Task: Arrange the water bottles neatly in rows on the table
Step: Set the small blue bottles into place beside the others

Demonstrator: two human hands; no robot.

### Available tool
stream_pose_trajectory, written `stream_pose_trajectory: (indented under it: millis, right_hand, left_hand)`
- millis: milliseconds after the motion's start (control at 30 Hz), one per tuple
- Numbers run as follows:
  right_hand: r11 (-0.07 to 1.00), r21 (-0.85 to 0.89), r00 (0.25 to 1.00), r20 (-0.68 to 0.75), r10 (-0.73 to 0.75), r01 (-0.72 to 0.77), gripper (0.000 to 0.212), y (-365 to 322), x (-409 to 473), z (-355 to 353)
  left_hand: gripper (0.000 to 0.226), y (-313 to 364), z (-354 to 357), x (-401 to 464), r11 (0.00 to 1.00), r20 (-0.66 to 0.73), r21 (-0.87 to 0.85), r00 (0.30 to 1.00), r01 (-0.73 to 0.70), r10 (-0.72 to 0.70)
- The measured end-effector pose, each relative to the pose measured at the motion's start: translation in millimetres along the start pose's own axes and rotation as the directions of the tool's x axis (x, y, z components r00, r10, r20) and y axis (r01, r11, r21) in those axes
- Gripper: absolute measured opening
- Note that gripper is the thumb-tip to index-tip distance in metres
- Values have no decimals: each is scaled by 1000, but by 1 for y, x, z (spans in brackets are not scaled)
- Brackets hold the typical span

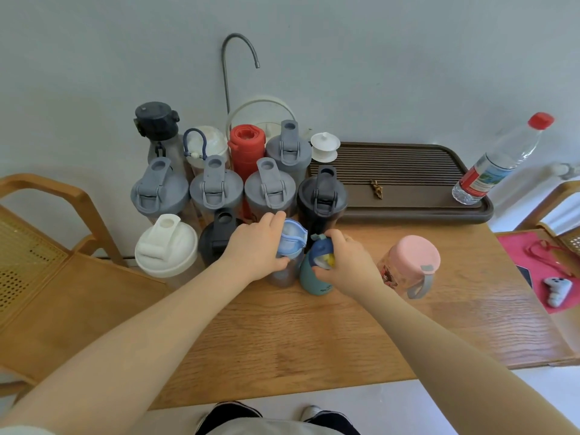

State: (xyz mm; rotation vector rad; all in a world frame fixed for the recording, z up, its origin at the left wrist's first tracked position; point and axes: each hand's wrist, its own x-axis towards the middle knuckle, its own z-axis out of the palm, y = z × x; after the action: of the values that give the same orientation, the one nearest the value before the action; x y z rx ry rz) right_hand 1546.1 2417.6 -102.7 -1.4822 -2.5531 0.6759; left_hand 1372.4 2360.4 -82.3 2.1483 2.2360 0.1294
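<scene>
Against a pale wall, a wooden surface [314, 334] is standing with a wooden chair [47, 246] at its left side and another chair at the right, where a red mat [521, 246] is carrying a small white game controller [557, 291]. A curved metal spout [233, 58] is rising by the wall behind the bottles. A dark slatted tea tray [408, 183] is lying along the back right of the surface, with a white lidded cup [325, 147] at its left end and a clear plastic bottle [499, 161] with a red cap standing on its right corner; whether it is holding water cannot be told.

The water bottles are crowding the back left in rough rows: a red bottle [246, 146] and grey-lidded shakers [216, 186] behind, a black shaker [321, 193] beside them, a white-lidded shaker [166, 246] at the front left.

The left hand [255, 249] is closing around a light blue-lidded bottle [290, 243] with dark contents. The right hand [345, 262] is gripping the top of a teal bottle [315, 274] just beside it. A pink-lidded bottle [408, 265] is standing apart to the right.
</scene>
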Motion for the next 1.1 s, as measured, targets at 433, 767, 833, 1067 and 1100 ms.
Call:
stream_pose_trajectory:
  millis: [433, 767, 833, 1067, 1100]
  right_hand:
    - [998, 46, 999, 26, -46, 45, 78, 5, -1, -1]
    - [951, 309, 963, -250, 103, -21, 90, 96, -48, -57]
    - [892, 441, 974, -141, 178, -100, 109, 117, -57, -46]
    - [738, 647, 963, -22, 270, -192, 88, 135, -59, -15]
    - [729, 657, 959, -34, 281, -191, 85, 132, -56, -14]
  left_hand:
    - [82, 9, 1, -8, 998, -69, 14, 995, 67, -66]
    - [85, 58, 26, -11, 966, -223, 228, 959, -122, 174]
    - [93, 70, 34, -7, 958, -168, 280, 979, -63, 113]
    - [95, 83, 40, 4, 932, -138, 358, 990, 57, -8]
    - [94, 84, 40, 5, 929, -134, 365, 991, 64, -15]
